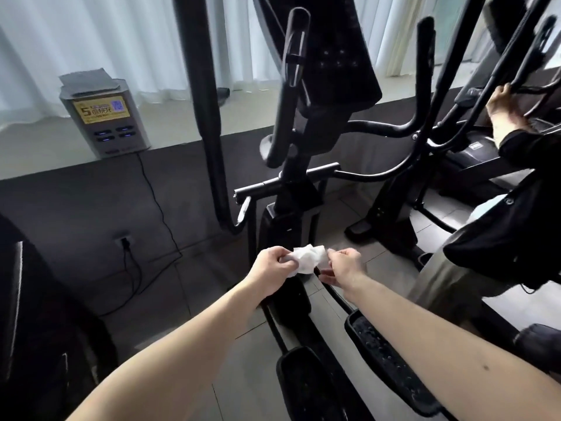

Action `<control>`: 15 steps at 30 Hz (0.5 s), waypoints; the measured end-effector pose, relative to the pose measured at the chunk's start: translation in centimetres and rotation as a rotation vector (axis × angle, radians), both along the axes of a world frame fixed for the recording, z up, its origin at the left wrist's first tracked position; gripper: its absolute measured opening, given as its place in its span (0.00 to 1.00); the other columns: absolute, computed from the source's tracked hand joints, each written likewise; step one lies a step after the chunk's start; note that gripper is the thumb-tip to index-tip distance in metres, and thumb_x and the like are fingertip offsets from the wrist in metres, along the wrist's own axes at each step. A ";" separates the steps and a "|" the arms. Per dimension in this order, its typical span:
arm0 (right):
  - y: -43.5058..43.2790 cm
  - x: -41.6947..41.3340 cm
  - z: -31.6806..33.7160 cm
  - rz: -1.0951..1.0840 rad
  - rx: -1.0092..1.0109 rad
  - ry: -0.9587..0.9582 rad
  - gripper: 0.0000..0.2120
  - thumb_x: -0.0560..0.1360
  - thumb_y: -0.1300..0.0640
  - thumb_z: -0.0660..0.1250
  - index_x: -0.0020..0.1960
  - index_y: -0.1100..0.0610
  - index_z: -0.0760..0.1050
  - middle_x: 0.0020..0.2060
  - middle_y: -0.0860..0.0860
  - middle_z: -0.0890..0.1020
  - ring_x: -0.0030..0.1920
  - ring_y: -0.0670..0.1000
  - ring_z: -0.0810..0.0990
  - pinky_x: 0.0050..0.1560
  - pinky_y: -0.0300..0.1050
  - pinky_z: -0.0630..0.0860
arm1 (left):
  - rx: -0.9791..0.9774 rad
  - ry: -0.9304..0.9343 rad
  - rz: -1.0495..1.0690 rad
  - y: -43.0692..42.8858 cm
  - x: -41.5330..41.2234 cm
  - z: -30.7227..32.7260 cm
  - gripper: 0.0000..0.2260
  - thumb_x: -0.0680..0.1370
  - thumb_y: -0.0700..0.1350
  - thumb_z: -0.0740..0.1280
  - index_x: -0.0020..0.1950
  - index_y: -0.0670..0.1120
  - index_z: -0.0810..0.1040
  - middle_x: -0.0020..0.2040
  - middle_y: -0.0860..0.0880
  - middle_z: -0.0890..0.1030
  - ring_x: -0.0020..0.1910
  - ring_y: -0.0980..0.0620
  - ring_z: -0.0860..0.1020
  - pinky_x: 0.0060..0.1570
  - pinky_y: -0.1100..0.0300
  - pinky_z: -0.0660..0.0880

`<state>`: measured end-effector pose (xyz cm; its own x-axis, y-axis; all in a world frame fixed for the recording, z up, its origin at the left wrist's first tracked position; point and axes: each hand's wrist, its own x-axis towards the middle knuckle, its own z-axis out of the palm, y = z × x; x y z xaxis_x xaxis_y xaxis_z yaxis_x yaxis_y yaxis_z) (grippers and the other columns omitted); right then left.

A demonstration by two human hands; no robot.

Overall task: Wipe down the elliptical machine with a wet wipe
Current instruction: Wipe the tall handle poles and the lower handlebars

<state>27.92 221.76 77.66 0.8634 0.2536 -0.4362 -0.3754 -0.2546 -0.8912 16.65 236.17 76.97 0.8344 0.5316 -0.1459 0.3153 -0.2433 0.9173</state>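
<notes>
The wet wipe point(308, 259) is white and crumpled. It is held in the air between both hands, low in the middle of the scene, above the near end of the central rail of the elliptical machine point(299, 177). The left hand point(271, 268) grasps the left edge of the wipe with curled fingers. The right hand point(344, 267) pinches the right edge between thumb and forefinger, and its other fingers are spread below. The wipe touches no part of the machine.

Far from the hands the black column rises to the console point(331, 56), with curved handlebars on both sides of it. Near the camera, the right pedal point(391, 360) lies under the right forearm and the left pedal point(306, 387) is at the bottom edge.

To the left of the machine there is open tiled floor up to a low dark wall. On this wall is a socket point(124, 242), from which a black cable point(151, 189) goes up to a grey charging station point(104, 117) on the ledge. Pale curtains point(106, 34) hang behind the ledge.

To the right the room is narrow. A second machine point(394, 214) stands just beside, and another person in dark clothes is there, one hand point(504, 101) gripping its handle.
</notes>
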 end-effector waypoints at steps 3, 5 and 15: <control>3.2 -3.0 1.1 -0.013 0.119 0.071 0.06 0.81 0.60 0.66 0.53 0.64 0.74 0.42 0.58 0.81 0.37 0.58 0.85 0.46 0.58 0.85 | -0.047 -0.028 0.006 2.5 -1.4 -0.5 0.02 0.76 0.43 0.71 0.48 0.48 0.83 0.37 0.54 0.80 0.34 0.58 0.76 0.33 0.67 0.74; 5.0 -5.0 0.9 0.024 0.146 0.107 0.06 0.80 0.63 0.66 0.54 0.66 0.76 0.47 0.61 0.84 0.45 0.61 0.86 0.46 0.56 0.85 | -0.071 -0.038 -0.012 3.7 -2.3 -1.0 0.04 0.76 0.41 0.72 0.49 0.47 0.83 0.38 0.54 0.82 0.34 0.60 0.78 0.35 0.67 0.75; 7.9 -9.7 -3.6 0.031 0.175 0.261 0.13 0.79 0.55 0.73 0.55 0.65 0.81 0.49 0.60 0.87 0.50 0.59 0.87 0.52 0.55 0.85 | -0.156 0.041 -0.125 6.4 -6.1 -4.0 0.04 0.78 0.46 0.71 0.50 0.47 0.83 0.44 0.51 0.86 0.43 0.57 0.83 0.43 0.65 0.78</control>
